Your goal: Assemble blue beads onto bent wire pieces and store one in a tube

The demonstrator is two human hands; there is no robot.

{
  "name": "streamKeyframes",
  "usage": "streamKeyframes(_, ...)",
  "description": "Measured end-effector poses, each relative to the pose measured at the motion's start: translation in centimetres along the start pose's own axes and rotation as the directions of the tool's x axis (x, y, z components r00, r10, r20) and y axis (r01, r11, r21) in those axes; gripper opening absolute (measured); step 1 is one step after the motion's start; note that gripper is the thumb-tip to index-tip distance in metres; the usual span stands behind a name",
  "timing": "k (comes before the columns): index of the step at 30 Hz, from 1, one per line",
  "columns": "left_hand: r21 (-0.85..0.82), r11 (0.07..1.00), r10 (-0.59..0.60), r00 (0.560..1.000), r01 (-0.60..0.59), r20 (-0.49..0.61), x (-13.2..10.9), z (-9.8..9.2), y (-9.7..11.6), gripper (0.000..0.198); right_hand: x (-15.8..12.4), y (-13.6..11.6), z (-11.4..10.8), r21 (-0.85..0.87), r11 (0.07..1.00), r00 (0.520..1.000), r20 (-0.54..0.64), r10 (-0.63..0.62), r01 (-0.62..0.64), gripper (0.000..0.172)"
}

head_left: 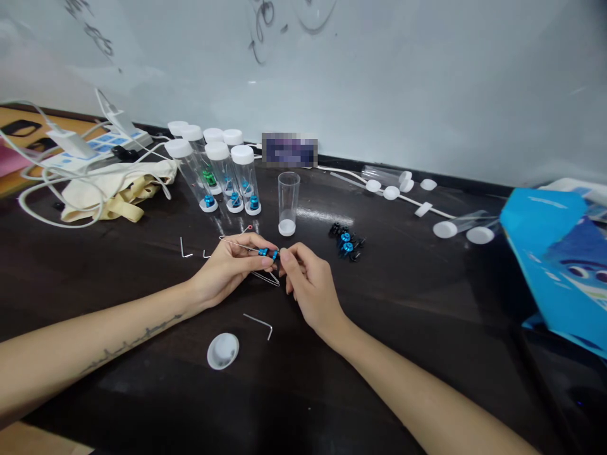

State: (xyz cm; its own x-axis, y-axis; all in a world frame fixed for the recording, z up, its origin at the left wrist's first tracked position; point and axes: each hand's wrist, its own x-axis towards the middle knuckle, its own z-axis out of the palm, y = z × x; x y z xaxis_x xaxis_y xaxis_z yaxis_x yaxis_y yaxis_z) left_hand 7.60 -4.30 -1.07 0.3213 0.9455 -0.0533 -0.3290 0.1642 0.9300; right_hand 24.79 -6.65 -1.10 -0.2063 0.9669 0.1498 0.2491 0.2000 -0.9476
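Between the thumb and fingers of my left hand (232,260) is a small blue metal part (263,251), with thin wire loops (271,279) sticking out around it. My right hand (310,281) is pinched closed at the right end of that part. Its fingertips hide whatever they grip. Just behind the hands an open clear tube (288,197) stands upright on a white base. Nearer to me lie an L-shaped hex key (259,321) and a white cap (222,351) with small dark bits inside.
Several capped tubes (243,167) holding blue or green parts stand back left. Small blue and black parts (348,245) lie right of the hands. White caps (391,193) and lying tubes are farther back. A cloth bag (118,186), cables and a blue package (545,253) flank the table.
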Motion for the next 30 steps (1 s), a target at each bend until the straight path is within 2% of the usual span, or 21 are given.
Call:
streamKeyframes(4, -0.004, 1.0, -0.005, 1.0, 0.004, -0.03, 0.01, 0.03, 0.01, 0.018, -0.01, 0.14, 0.13, 0.004, 1.0, 0.999, -0.037, -0.014, 0.014, 0.012)
streamKeyframes(6, -0.011, 1.0, -0.005, 0.999, 0.004, -0.043, 0.02, 0.02, 0.01, 0.017, -0.05, 0.1, 0.16, 0.011, 1.0, 0.998, -0.055, -0.014, 0.015, 0.01)
streamKeyframes(12, -0.009, 1.0, 0.005, 1.0, -0.005, -0.025, 0.04, 0.01, 0.05, 0.017, -0.13, -0.19, 0.0, 0.064, 0.998, 0.999, -0.045, 0.001, 0.002, 0.017)
streamKeyframes(17, 0.01, 1.0, 0.002, 1.0, -0.002, 0.003, -0.05, 0.1, 0.07, 0.017, -0.05, -0.07, -0.01, 0.033, 0.999, 1.0, -0.009, 0.024, -0.023, 0.037)
streamKeyframes(19, 0.017, 1.0, 0.007, 1.0, -0.007, -0.01, -0.06, 0.12, 0.05, 0.018, -0.01, 0.02, 0.05, 0.024, 0.999, 1.0, -0.004, 0.023, -0.023, 0.035)
streamKeyframes(25, 0.018, 1.0, 0.001, 1.0, -0.001, -0.029, 0.01, -0.02, -0.01, 0.018, -0.04, -0.03, 0.11, 0.022, 1.0, 0.999, -0.044, 0.008, -0.007, 0.013)
streamKeyframes(28, 0.019, 1.0, 0.003, 1.0, -0.003, -0.021, -0.02, -0.05, -0.01, 0.018, -0.07, -0.08, 0.05, 0.037, 0.999, 0.999, -0.043, 0.01, -0.008, 0.017)
streamKeyframes(30, 0.014, 1.0, 0.006, 1.0, -0.006, -0.019, -0.05, -0.03, -0.02, 0.018, -0.07, -0.03, 0.02, 0.037, 0.999, 0.999, -0.036, 0.015, -0.014, 0.027)
